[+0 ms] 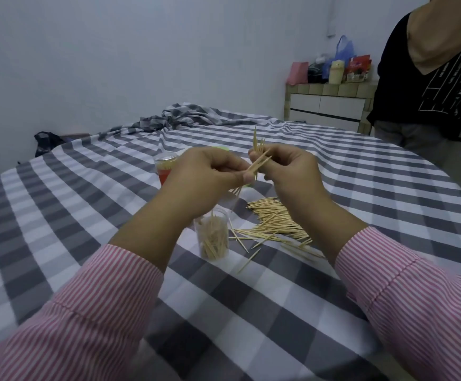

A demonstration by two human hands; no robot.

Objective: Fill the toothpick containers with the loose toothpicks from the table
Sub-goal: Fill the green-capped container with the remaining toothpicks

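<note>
Two hands work above the middle of the worktop, both grasping toothpicks. The right hand [289,171] clutches a small bunch [257,144] standing upward from its fingers, while the left hand [207,174] pinches a few sticks [259,164] slanting across toward that bunch. Directly below, near the worktop's centre, stands a clear container [215,235], open and partly filled. A large loose pile [274,220] lies just to its right, with strays scattered toward the near edge. Another container with a red base [165,167] sits farther back, partly hidden by the left hand.

The bunch looks uneven, its tips splayed, so it will likely catch on the rim unless squared first. Sticks crossing between the hands could slip and fall onto the checked cloth [86,215]. A lowered wrist could knock over the light container and spill its contents.
</note>
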